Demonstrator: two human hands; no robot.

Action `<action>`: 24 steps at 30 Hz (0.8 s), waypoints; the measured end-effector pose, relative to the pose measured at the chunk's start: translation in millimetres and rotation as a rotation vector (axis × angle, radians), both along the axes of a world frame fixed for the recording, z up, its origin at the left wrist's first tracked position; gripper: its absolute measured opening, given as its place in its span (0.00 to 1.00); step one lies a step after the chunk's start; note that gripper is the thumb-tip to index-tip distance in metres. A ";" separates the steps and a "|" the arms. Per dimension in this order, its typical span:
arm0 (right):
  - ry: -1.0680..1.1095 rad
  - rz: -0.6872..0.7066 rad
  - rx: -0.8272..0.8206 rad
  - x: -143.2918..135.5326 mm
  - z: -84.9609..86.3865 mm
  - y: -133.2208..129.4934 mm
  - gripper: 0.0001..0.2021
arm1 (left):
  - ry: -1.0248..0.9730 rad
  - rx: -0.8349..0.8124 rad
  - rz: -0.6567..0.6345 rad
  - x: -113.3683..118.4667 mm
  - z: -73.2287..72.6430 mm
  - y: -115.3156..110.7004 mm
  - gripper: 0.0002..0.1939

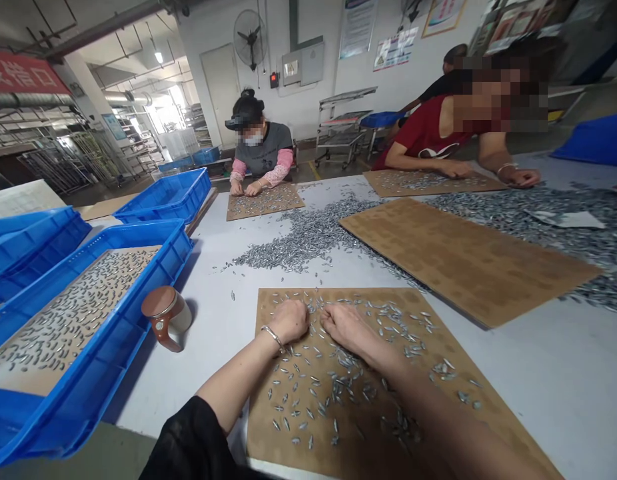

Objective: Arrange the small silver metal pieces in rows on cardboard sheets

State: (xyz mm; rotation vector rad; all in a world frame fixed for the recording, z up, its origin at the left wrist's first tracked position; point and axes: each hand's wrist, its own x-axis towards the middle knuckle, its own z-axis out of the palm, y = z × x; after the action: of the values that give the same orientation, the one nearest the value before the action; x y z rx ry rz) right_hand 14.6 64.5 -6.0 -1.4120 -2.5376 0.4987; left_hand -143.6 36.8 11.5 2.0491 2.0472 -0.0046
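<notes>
My left hand (290,321), with a bracelet at the wrist, is curled over the far part of a brown board (438,427). Close beside it, my right hand (341,324) is also closed, knuckles up. The two hands are slightly apart, and whatever their fingertips hold is hidden. Small grey, pointed metal pieces (346,387) lie around both hands. On the left of the board they are spread singly; towards the middle and right they lie in clumps.
Beyond the board is a heap of the same pieces (308,233). A second brown board (463,257) rests on the heap at right. To the left stand a brown-lidded mug (166,317) and a blue tray (133,327) holding a filled sheet. Co-workers (261,157) work across the table.
</notes>
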 end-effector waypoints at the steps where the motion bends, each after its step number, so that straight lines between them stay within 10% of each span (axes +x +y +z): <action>1: 0.010 0.004 0.005 2.9 -0.1 -1.5 0.10 | 0.007 -0.010 0.007 1.6 1.3 1.4 0.12; 12: 0.174 0.009 0.037 45.8 -15.1 -27.4 0.11 | -0.107 0.018 -0.003 2.4 10.7 -6.3 0.08; 24: 0.394 0.012 0.039 91.8 -47.1 -88.9 0.13 | 0.053 0.241 -0.504 10.9 -18.9 -77.8 0.10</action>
State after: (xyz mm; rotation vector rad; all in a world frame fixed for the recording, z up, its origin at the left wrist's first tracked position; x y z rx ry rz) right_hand 106.3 -24.4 -53.1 -1.1520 -2.2279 0.6528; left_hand -132.7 -40.9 -7.4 2.6873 1.5645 0.1026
